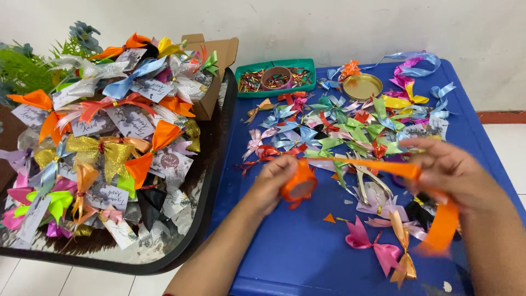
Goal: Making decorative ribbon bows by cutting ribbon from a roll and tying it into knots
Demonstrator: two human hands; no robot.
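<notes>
While the left hand [272,183] clasps the orange satin ribbon roll [298,185] and the right hand [446,170] pinches its drawn-out strip [361,163], a hard tug could sweep the loose satin bows [339,131] off the blue plastic table [296,246].

A blue table [307,257] carries a scatter of small satin bows [339,129] at its 12 o'clock end, with a green tray [274,64] of beads and a round gold lid [362,86] just beyond them. At 9 o'clock a dark tray [211,164] holds a heap of tagged bows [104,142], a cardboard box [219,60] touching its far corner.
</notes>
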